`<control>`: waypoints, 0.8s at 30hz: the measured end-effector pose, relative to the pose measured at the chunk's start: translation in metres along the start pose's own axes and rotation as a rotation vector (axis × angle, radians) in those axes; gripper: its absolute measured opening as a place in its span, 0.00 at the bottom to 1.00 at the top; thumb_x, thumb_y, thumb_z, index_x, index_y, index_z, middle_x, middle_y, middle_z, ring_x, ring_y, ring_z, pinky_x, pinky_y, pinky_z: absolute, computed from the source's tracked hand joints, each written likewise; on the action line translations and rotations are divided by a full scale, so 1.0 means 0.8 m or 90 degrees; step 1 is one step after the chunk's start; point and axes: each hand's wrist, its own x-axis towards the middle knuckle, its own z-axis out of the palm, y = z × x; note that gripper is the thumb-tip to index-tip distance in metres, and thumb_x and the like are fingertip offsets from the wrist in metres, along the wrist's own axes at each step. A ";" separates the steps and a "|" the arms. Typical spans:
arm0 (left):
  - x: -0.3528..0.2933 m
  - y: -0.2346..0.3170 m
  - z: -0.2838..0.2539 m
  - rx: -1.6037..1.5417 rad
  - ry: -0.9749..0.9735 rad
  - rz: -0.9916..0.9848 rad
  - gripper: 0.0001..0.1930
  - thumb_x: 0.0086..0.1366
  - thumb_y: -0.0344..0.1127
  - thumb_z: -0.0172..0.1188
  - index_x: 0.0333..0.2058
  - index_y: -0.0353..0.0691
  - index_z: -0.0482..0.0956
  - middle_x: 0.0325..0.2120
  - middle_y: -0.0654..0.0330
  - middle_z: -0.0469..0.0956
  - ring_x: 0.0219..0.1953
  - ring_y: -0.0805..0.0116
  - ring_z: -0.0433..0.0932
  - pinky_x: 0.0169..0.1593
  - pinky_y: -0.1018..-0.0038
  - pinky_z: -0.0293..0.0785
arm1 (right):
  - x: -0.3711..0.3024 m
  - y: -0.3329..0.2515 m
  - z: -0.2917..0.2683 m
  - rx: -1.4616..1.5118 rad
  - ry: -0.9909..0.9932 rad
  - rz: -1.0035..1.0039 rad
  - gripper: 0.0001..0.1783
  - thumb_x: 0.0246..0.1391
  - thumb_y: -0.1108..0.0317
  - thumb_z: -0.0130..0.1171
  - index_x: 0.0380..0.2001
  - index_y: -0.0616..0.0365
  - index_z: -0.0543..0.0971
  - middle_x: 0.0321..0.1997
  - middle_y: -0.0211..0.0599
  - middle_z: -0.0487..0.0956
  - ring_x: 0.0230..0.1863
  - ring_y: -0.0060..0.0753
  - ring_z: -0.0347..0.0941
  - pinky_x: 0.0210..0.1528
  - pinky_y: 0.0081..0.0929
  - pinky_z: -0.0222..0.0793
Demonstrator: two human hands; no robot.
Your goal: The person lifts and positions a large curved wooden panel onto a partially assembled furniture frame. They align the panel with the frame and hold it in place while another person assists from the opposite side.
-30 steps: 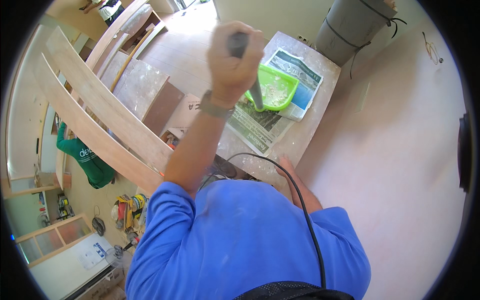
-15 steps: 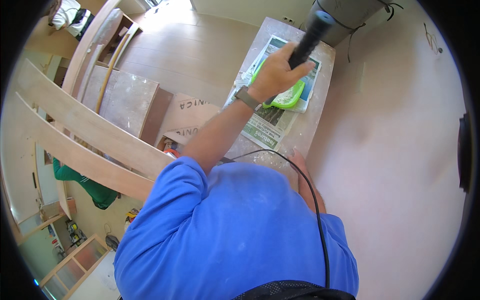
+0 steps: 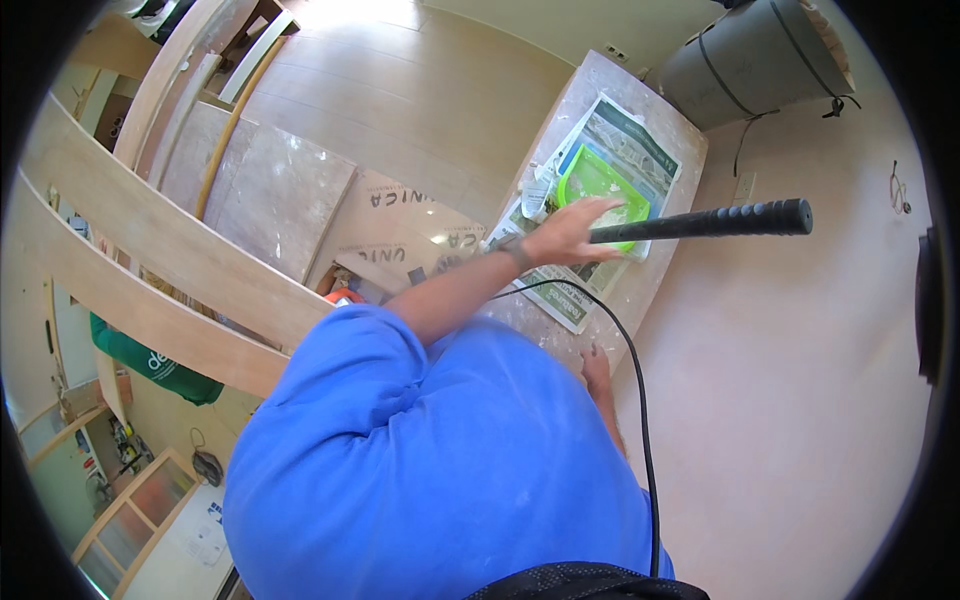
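My left hand [image 3: 572, 236] is over the lower edge of a green plastic tray [image 3: 600, 180] smeared with white residue. A black pole with a ridged grip [image 3: 712, 222] passes between its thumb and fingers, the grip's end pointing right. The pole's other end is hidden under the hand. The tray lies on spread newspaper [image 3: 625, 130] on a long, white-spotted board [image 3: 660, 280]. My right hand [image 3: 597, 365] is low, beside the board's near right edge, partly hidden by my body; its fingers look loosely apart, and nothing shows in them.
A black cable [image 3: 640, 400] loops over my body. Curved wooden rails [image 3: 180, 235] rise on the left, beside a wooden pole [image 3: 222, 150] and printed cardboard [image 3: 385, 215]. A strapped grey roll [image 3: 755, 65] stands at the far right, by the pale wall [image 3: 780, 400]. A person in green [image 3: 155, 365] is lower left.
The black pole has swung from pointing up and away to pointing right. My left hand has come lower and its fingers have loosened. The view has shifted, and more of the tray shows.
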 end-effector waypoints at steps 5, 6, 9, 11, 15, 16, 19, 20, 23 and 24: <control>-0.163 -0.152 -0.009 0.158 -0.207 -0.330 0.23 0.52 0.45 0.58 0.43 0.36 0.71 0.39 0.48 0.73 0.43 0.54 0.71 0.47 0.68 0.67 | 0.005 0.000 0.030 -0.154 -0.048 -0.062 0.32 0.43 0.62 0.51 0.52 0.65 0.62 0.54 0.59 0.63 0.57 0.50 0.58 0.58 0.33 0.52; -0.185 -0.149 -0.024 0.170 -0.247 -0.386 0.22 0.52 0.44 0.57 0.42 0.35 0.72 0.37 0.47 0.74 0.41 0.53 0.72 0.46 0.68 0.67 | 0.007 0.007 0.035 -0.187 -0.006 -0.088 0.30 0.42 0.62 0.51 0.51 0.64 0.64 0.50 0.58 0.66 0.54 0.51 0.61 0.55 0.35 0.56; -0.193 -0.065 -0.065 0.175 -0.262 -0.508 0.20 0.52 0.43 0.56 0.40 0.35 0.73 0.34 0.47 0.75 0.38 0.52 0.74 0.43 0.67 0.69 | 0.018 -0.002 0.060 -0.207 0.068 -0.133 0.27 0.41 0.62 0.53 0.46 0.61 0.69 0.42 0.58 0.72 0.46 0.56 0.67 0.48 0.39 0.62; -0.293 -0.138 -0.059 0.286 -0.197 -0.556 0.19 0.51 0.42 0.56 0.39 0.36 0.74 0.36 0.47 0.75 0.39 0.53 0.74 0.44 0.67 0.69 | -0.004 -0.038 0.046 -0.172 0.016 -0.117 0.26 0.40 0.61 0.53 0.45 0.60 0.70 0.41 0.59 0.72 0.46 0.57 0.66 0.47 0.40 0.62; -0.324 -0.133 -0.075 0.337 -0.158 -0.586 0.19 0.51 0.41 0.54 0.40 0.37 0.74 0.36 0.47 0.75 0.41 0.53 0.73 0.46 0.66 0.67 | -0.006 -0.027 0.053 -0.203 0.062 -0.153 0.27 0.40 0.60 0.52 0.46 0.60 0.68 0.42 0.59 0.72 0.46 0.57 0.67 0.48 0.41 0.62; -0.313 -0.127 -0.086 0.342 -0.158 -0.608 0.19 0.51 0.41 0.54 0.40 0.38 0.74 0.36 0.47 0.74 0.41 0.52 0.72 0.46 0.65 0.67 | -0.002 -0.015 0.061 -0.209 0.082 -0.172 0.27 0.40 0.60 0.52 0.47 0.60 0.67 0.42 0.59 0.71 0.46 0.57 0.67 0.48 0.41 0.61; -0.308 -0.140 -0.122 0.372 -0.091 -0.611 0.19 0.50 0.40 0.53 0.40 0.39 0.74 0.39 0.48 0.73 0.44 0.53 0.71 0.48 0.65 0.66 | -0.015 -0.048 0.062 -0.242 0.058 -0.115 0.28 0.40 0.61 0.52 0.48 0.60 0.65 0.43 0.59 0.71 0.46 0.57 0.66 0.49 0.42 0.60; -0.296 -0.141 -0.136 0.380 -0.083 -0.611 0.19 0.50 0.40 0.53 0.40 0.38 0.74 0.39 0.48 0.73 0.44 0.53 0.70 0.49 0.65 0.65 | -0.026 -0.062 0.058 -0.253 0.041 -0.067 0.29 0.40 0.62 0.51 0.49 0.59 0.65 0.43 0.59 0.71 0.46 0.57 0.66 0.49 0.42 0.60; -0.275 -0.170 -0.196 0.498 -0.034 -0.525 0.16 0.50 0.37 0.51 0.39 0.41 0.74 0.40 0.51 0.73 0.45 0.56 0.69 0.50 0.66 0.64 | -0.004 -0.045 0.082 -0.185 0.051 0.010 0.31 0.42 0.60 0.53 0.51 0.62 0.64 0.49 0.59 0.66 0.52 0.54 0.61 0.53 0.38 0.57; -0.263 -0.180 -0.218 0.537 -0.002 -0.485 0.16 0.50 0.36 0.51 0.38 0.41 0.74 0.39 0.52 0.73 0.45 0.56 0.69 0.50 0.66 0.64 | -0.003 -0.036 0.094 -0.171 0.081 -0.003 0.31 0.42 0.60 0.52 0.51 0.62 0.64 0.50 0.59 0.66 0.53 0.53 0.61 0.53 0.38 0.57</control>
